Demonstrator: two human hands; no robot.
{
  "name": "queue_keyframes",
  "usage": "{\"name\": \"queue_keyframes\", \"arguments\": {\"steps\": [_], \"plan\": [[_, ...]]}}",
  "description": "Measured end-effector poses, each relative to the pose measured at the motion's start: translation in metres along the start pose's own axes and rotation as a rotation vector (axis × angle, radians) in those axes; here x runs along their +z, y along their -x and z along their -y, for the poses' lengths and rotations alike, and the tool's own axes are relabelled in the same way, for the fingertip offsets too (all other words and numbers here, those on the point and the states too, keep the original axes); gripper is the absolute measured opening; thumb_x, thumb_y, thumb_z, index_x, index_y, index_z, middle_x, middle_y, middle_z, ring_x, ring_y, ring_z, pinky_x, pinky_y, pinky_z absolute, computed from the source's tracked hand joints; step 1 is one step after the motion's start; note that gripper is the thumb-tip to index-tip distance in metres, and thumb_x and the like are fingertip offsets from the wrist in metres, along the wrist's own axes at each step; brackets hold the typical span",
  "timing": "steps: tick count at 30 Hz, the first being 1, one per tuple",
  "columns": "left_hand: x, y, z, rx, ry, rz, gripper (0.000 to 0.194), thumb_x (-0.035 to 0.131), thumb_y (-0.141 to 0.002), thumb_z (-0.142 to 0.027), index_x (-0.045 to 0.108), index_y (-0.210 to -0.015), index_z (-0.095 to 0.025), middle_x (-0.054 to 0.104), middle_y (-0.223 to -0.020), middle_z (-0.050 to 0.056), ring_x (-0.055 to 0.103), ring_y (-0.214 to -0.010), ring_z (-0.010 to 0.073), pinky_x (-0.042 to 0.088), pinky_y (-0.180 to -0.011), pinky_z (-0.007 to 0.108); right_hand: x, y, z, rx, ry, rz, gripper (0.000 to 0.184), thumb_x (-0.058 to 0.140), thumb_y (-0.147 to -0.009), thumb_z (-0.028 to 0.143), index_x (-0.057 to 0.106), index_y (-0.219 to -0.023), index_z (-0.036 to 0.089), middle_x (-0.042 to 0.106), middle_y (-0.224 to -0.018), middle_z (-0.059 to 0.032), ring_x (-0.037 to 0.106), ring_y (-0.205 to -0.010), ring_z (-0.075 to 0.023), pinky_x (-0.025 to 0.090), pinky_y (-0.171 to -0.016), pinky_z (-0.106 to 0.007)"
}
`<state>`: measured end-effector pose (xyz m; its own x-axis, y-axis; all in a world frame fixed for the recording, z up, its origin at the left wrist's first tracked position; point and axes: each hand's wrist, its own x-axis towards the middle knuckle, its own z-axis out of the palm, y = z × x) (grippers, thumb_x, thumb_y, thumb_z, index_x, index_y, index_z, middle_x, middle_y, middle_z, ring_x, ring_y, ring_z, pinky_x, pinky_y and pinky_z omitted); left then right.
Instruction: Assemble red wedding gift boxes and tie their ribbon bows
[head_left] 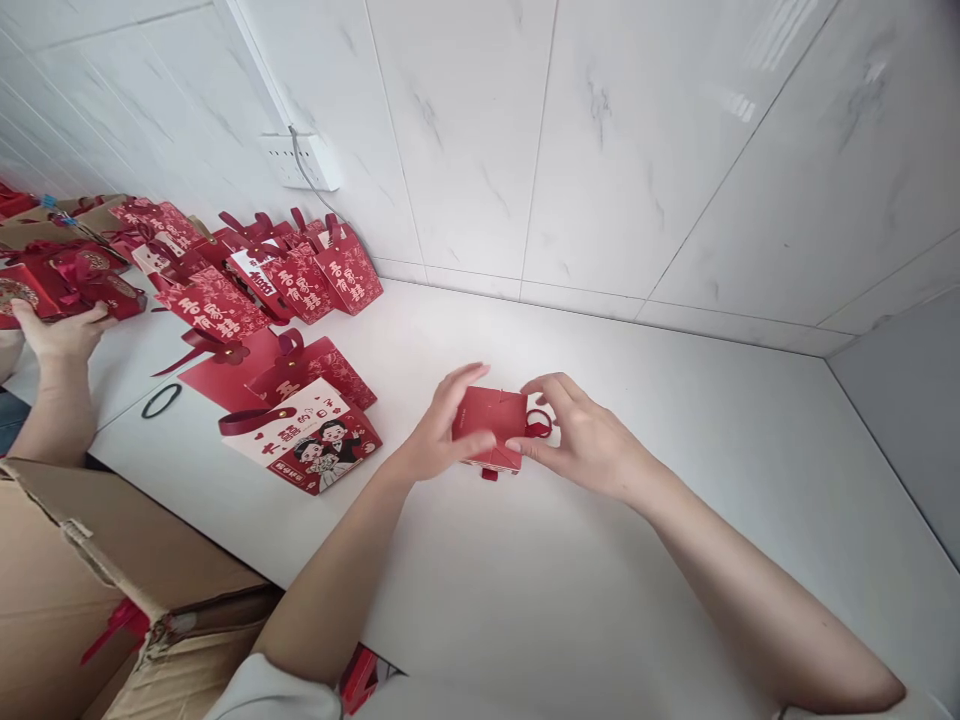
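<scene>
Two bare hands, one small red box, one wall socket, one black ring, at least eight gift boxes

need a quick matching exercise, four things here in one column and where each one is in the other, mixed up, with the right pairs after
Things
1. small, boxy red package with a ribbon loop
2. thin dark oval loop
3. white rectangular wall socket panel
4. big brown cardboard carton

Places
A. lying on the white table, with no hand near it
B. in the lower left of the picture
C. between the left hand and the right hand
D. on the pale marble-patterned wall

Right pairs: 1-C, 2-A, 3-D, 4-B
</scene>
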<state>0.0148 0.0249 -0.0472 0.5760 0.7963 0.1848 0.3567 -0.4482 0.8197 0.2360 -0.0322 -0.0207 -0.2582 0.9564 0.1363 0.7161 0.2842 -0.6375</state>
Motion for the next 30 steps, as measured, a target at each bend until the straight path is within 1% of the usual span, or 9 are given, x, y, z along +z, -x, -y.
{"name": "queue_keyframes", "arguments": {"steps": [2, 4, 7, 10, 14, 17, 23, 26, 30], "plan": [[-0.001, 0.003, -0.004, 0.051, -0.023, 0.161, 0.108, 0.076, -0.063, -0.056, 0.015, -0.149, -0.035, 0.013, -0.157, 0.006, 0.008, -0.145, 0.0331, 0.025, -0.115, 0.050, 0.004, -0.001, -0.002, -0.130, -0.002, 0.006, 0.054, 0.061, -0.084, 0.050, 0.042, -0.129, 0.026, 0.045, -0.139, -0.0094, 0.057, -0.112, -0.0246, 0.055, -0.081, -0.039], [0.000, 0.004, -0.006, 0.034, -0.053, 0.201, 0.119, 0.080, -0.059, -0.053, 0.006, -0.150, -0.036, 0.010, -0.157, 0.006, 0.007, -0.145, 0.0336, 0.025, -0.115, 0.052, 0.007, -0.001, -0.003, -0.253, 0.029, 0.020, 0.057, 0.061, -0.086, 0.043, 0.038, -0.135, 0.025, 0.042, -0.143, -0.0094, 0.046, -0.126, -0.0258, 0.050, -0.095, -0.043], [0.006, 0.004, -0.005, -0.010, -0.060, 0.140, 0.110, 0.076, -0.066, -0.052, 0.007, -0.150, -0.036, 0.021, -0.152, 0.008, 0.020, -0.141, 0.0303, 0.033, -0.112, 0.049, 0.009, -0.002, -0.003, -0.348, 0.080, 0.042, 0.051, 0.053, -0.092, 0.030, 0.035, -0.138, 0.022, 0.048, -0.139, -0.0109, 0.044, -0.128, -0.0246, 0.048, -0.099, -0.044], [0.011, 0.002, -0.001, -0.005, -0.083, 0.109, 0.108, 0.077, -0.064, -0.053, 0.013, -0.149, -0.034, 0.029, -0.147, 0.010, 0.027, -0.138, 0.0301, 0.036, -0.110, 0.049, 0.009, -0.003, -0.003, -0.372, 0.116, 0.055, 0.047, 0.047, -0.093, 0.024, 0.035, -0.139, 0.020, 0.050, -0.134, -0.0123, 0.048, -0.123, -0.0253, 0.054, -0.088, -0.041], [0.013, 0.000, -0.002, 0.019, -0.137, 0.101, 0.098, 0.078, -0.063, -0.053, 0.027, -0.144, -0.031, 0.033, -0.143, 0.009, 0.030, -0.135, 0.0300, 0.037, -0.109, 0.047, 0.007, -0.005, -0.005, -0.385, 0.114, 0.020, 0.055, 0.050, -0.088, 0.022, 0.033, -0.140, 0.022, 0.049, -0.132, -0.0116, 0.054, -0.113, -0.0258, 0.059, -0.071, -0.036], [0.013, 0.000, -0.001, 0.005, -0.152, 0.082, 0.091, 0.077, -0.063, -0.054, 0.034, -0.140, -0.029, 0.036, -0.140, 0.010, 0.033, -0.132, 0.0306, 0.039, -0.107, 0.048, 0.005, -0.006, -0.011, -0.359, 0.006, -0.028, 0.059, 0.051, -0.085, 0.020, 0.032, -0.141, 0.023, 0.046, -0.132, -0.0118, 0.058, -0.103, -0.0230, 0.059, -0.069, -0.035], [0.010, 0.000, 0.013, 0.046, 0.026, 0.081, 0.080, 0.064, -0.079, -0.050, 0.025, -0.145, -0.031, 0.030, -0.145, 0.011, 0.034, -0.133, 0.0301, 0.040, -0.105, 0.047, -0.003, -0.006, -0.017, -0.288, -0.099, -0.061, 0.070, 0.048, -0.079, 0.009, 0.027, -0.143, 0.026, 0.050, -0.126, -0.0088, 0.057, -0.104, -0.0221, 0.056, -0.063, -0.031], [0.010, 0.000, 0.017, 0.124, 0.093, 0.069, 0.080, 0.057, -0.084, -0.050, 0.016, -0.149, -0.030, 0.026, -0.148, 0.010, 0.030, -0.136, 0.0307, 0.036, -0.108, 0.047, -0.004, -0.007, -0.017, -0.297, -0.060, -0.105, 0.065, 0.047, -0.078, 0.007, 0.032, -0.138, 0.025, 0.053, -0.122, -0.0080, 0.056, -0.104, -0.0226, 0.055, -0.072, -0.035], [0.010, -0.001, 0.016, 0.174, 0.081, 0.058, 0.080, 0.057, -0.083, -0.049, 0.016, -0.149, -0.030, 0.028, -0.146, 0.011, 0.033, -0.134, 0.0311, 0.037, -0.107, 0.047, -0.003, -0.009, -0.018, -0.371, 0.084, -0.223, 0.042, 0.045, -0.080, 0.005, 0.050, -0.118, 0.022, 0.053, -0.124, -0.0100, 0.053, -0.112, -0.0248, 0.047, -0.093, -0.045]]}}
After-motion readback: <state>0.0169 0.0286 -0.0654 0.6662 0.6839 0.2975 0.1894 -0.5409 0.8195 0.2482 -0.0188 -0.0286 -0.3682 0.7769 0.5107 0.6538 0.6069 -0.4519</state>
